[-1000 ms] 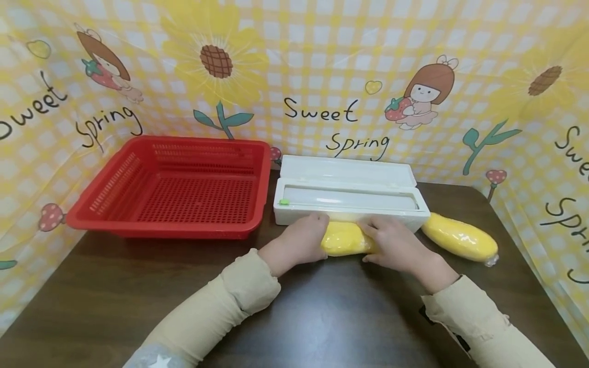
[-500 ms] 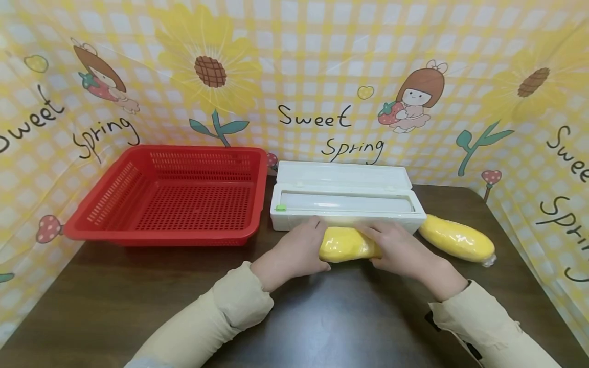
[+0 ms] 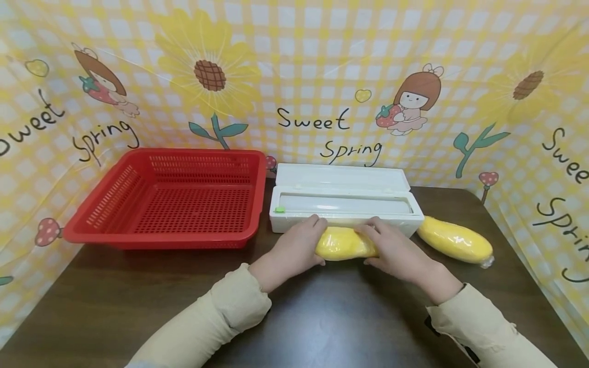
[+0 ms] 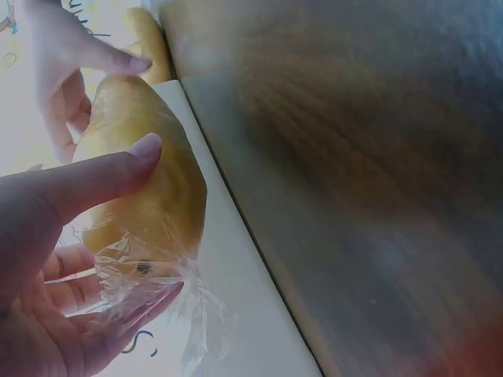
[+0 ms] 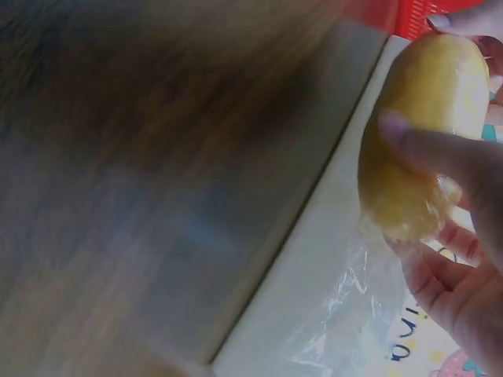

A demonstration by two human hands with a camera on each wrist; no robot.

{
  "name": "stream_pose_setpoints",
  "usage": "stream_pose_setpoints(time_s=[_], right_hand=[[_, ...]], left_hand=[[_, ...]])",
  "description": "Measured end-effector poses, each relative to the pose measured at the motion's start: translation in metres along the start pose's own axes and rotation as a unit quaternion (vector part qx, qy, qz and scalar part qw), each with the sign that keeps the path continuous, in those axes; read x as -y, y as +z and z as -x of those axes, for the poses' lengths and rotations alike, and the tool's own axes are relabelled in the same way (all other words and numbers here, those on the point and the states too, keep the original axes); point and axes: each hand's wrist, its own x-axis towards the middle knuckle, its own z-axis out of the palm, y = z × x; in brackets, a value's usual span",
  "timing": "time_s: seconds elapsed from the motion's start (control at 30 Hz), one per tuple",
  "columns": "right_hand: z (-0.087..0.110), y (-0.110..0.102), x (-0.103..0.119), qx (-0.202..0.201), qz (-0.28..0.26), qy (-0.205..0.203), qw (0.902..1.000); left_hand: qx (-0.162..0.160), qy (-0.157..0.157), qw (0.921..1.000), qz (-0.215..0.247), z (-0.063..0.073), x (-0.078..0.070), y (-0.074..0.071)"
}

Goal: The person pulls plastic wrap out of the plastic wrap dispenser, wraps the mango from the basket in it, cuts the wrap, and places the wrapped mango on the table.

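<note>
Both hands hold one smooth, oval yellow fruit (image 3: 344, 244) wrapped in cling film, its exact kind unclear. My left hand (image 3: 294, 246) grips its left end, with the thumb over the near side in the left wrist view and loose film bunched near the fingers (image 4: 75, 290). My right hand (image 3: 398, 253) grips the other end; in the right wrist view, clear film trails below it. Just behind the fruit is an open white cling film box (image 3: 294, 223) with a roll inside, its lid raised at the back. The hands partly hide the box's front.
A second wrapped yellow fruit (image 3: 455, 240), longer, lies right of the box, one end against its corner. A red plastic basket (image 3: 161, 237) stands to the left. Everything rests on a dark wooden table (image 3: 313, 327), backed by a yellow checked cloth (image 3: 317, 56).
The view has tilted slightly, so the scene sits lower in the picture. Both hands keep hold of the fruit, their fingers shifting a little along its ends.
</note>
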Motion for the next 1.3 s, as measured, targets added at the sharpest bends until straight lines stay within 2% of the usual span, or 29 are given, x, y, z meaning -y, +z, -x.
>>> stream_pose_setpoints(time_s=[0.1, 0.27, 0.57, 0.87, 1.1, 1.3], right_hand=[[-0.002, 0.002, 0.0, -0.017, 0.008, 0.0, 0.9998], [-0.005, 0.001, -0.003, -0.032, 0.011, -0.015, 0.9993], [-0.01, 0.0, -0.006, -0.042, 0.007, -0.031, 0.9986], [-0.013, 0.002, -0.006, -0.022, -0.01, -0.016, 0.9996], [-0.016, 0.001, -0.007, -0.01, -0.009, -0.008, 0.9999], [-0.015, -0.007, -0.004, 0.026, -0.028, 0.009, 0.9992]], left_hand=[[0.001, -0.004, 1.0, 0.005, -0.004, 0.002, 0.0], [0.018, -0.028, 0.9991, 0.026, -0.011, 0.005, -0.003], [0.026, -0.029, 0.9989, 0.027, -0.015, 0.007, -0.005], [0.048, -0.037, 0.9974, 0.039, -0.016, 0.009, -0.003], [0.053, -0.043, 0.997, 0.035, -0.019, 0.01, -0.004], [0.055, -0.051, 0.9957, 0.054, -0.013, 0.01, -0.004]])
